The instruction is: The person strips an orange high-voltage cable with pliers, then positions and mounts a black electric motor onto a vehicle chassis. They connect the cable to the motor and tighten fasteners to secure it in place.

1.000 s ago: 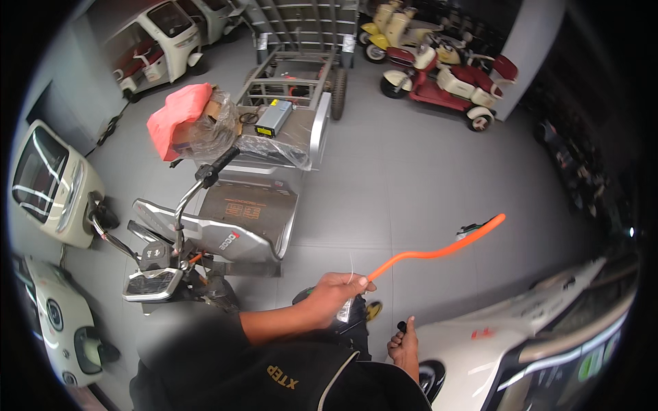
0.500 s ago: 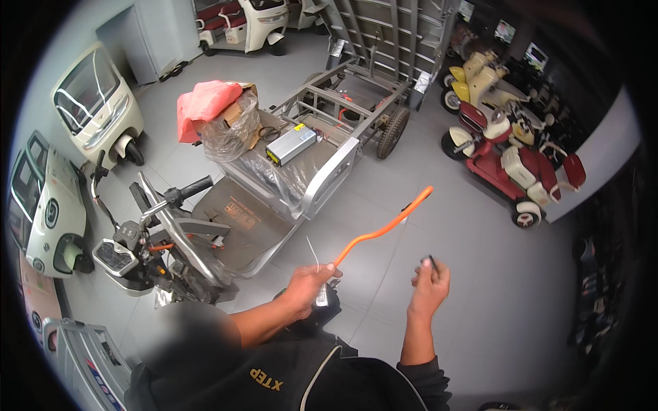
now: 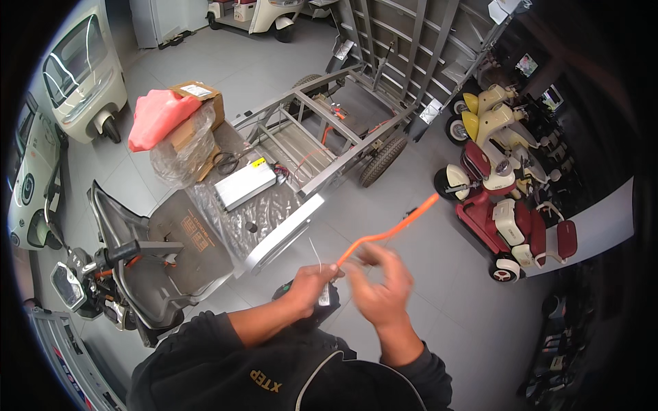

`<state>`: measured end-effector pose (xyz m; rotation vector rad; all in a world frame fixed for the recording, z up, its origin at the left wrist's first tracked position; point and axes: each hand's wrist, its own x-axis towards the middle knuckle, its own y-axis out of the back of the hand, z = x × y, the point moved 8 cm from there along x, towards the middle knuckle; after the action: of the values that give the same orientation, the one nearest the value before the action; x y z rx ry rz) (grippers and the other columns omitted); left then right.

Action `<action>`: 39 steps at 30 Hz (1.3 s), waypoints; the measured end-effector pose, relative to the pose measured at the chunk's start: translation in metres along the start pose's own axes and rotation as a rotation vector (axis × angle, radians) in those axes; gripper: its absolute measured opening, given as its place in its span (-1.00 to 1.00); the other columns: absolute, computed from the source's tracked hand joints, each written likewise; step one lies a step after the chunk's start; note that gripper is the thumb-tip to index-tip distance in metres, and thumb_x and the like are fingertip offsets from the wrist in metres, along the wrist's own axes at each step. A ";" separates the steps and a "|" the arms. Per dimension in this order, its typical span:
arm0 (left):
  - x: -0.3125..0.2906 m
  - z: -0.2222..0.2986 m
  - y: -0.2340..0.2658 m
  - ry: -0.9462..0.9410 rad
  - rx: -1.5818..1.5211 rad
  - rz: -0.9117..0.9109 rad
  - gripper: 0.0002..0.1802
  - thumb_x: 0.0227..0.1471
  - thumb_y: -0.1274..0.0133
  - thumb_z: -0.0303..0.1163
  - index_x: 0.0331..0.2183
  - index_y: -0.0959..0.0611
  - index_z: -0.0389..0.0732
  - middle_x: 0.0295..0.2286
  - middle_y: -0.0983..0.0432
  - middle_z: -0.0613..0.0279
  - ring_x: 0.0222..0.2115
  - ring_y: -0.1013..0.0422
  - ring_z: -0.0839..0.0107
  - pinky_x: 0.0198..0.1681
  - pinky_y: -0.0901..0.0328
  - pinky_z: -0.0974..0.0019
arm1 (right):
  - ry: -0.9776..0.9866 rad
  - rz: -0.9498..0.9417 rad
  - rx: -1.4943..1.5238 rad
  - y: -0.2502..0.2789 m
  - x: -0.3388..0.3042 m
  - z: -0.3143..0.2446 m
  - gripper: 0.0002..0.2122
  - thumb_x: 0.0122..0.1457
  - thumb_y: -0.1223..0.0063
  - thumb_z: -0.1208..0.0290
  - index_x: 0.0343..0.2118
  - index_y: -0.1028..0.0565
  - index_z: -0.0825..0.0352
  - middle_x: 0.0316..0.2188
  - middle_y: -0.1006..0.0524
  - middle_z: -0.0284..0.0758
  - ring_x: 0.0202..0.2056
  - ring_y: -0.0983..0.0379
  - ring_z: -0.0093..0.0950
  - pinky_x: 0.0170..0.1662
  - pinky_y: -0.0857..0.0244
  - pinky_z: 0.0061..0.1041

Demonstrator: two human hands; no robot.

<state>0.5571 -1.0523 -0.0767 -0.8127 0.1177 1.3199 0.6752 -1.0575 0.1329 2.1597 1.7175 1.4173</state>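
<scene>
My left hand is closed in a pinch on an orange cable, which sticks up and away to the right with a dark mark near its far end. A thin white tie rises beside the pinch, and a white tag hangs below it. Close by on the right, my right hand has its fingers apart and blurred by motion, with nothing visible between them. A small dark piece shows against the plastic-covered seat base of the cargo tricycle.
The tricycle's bare frame carries a silver box-shaped unit, a cardboard box and pink wrapping. Its bed is tipped up behind. Red-and-cream scooters stand to the right, pale three-wheelers to the left.
My right hand has moved left and up beside the cable; the small dark thing it held no longer shows in it. A dark piece now appears over the seat base. The view has shifted.
</scene>
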 end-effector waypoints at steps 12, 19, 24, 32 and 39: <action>0.137 0.148 -0.161 -0.214 -0.333 -0.056 -0.56 0.36 -0.05 0.01 -0.12 -0.61 -0.22 -0.72 -0.21 0.39 -0.75 -0.13 0.49 -0.65 -0.06 0.35 | -1.538 -0.282 1.764 -0.085 -0.062 0.318 -0.12 0.39 0.41 -0.39 0.35 -0.27 0.45 0.29 -0.39 0.00 0.26 -0.38 -0.07 0.29 -0.30 0.04; 0.159 0.205 -0.198 -0.461 -0.713 0.054 -0.56 0.43 0.10 0.08 -0.13 -0.58 -0.09 -0.71 -0.10 0.39 -0.75 -0.02 0.47 -0.62 -0.06 0.32 | -1.154 -0.321 1.851 -0.039 0.103 0.344 -0.16 0.43 0.55 -0.36 0.22 -0.46 0.42 0.05 -0.62 -0.11 0.04 -0.59 -0.19 0.17 -0.48 -0.14; 0.190 0.217 -0.179 -0.596 -0.817 0.248 -0.60 0.41 0.05 0.07 -0.28 -0.56 -0.05 -0.69 -0.13 0.47 -0.73 -0.01 0.55 -0.61 -0.02 0.36 | -0.823 -0.358 1.634 -0.031 0.162 0.370 -0.19 0.36 0.14 -0.32 0.29 -0.32 0.44 0.14 -0.52 -0.12 0.14 -0.51 -0.22 0.23 -0.41 -0.18; 0.288 0.225 -0.133 -0.451 -1.064 0.332 -0.58 0.35 -0.05 0.10 -0.35 -0.50 -0.04 -0.60 -0.28 0.45 -0.67 -0.06 0.58 -0.56 -0.01 0.42 | -0.365 -0.380 1.036 -0.035 0.259 0.376 0.04 0.01 -0.56 -0.03 0.35 -0.11 0.47 0.16 -0.40 -0.11 0.18 -0.41 -0.33 0.27 -0.30 -0.31; 0.375 0.251 -0.108 -0.349 -0.950 0.449 -0.59 0.35 -0.02 0.08 -0.26 -0.57 -0.09 -0.51 -0.41 0.33 -0.46 -0.27 0.40 -0.23 -0.26 0.28 | -0.163 -0.421 0.695 -0.064 0.329 0.355 0.22 -0.27 -0.74 0.03 0.35 -0.10 0.53 0.20 -0.36 -0.03 0.20 -0.41 -0.24 0.25 -0.36 -0.25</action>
<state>0.6698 -0.6036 -0.0372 -1.3740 -0.6914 1.9513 0.8511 -0.6037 0.0943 1.8767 2.6553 0.5704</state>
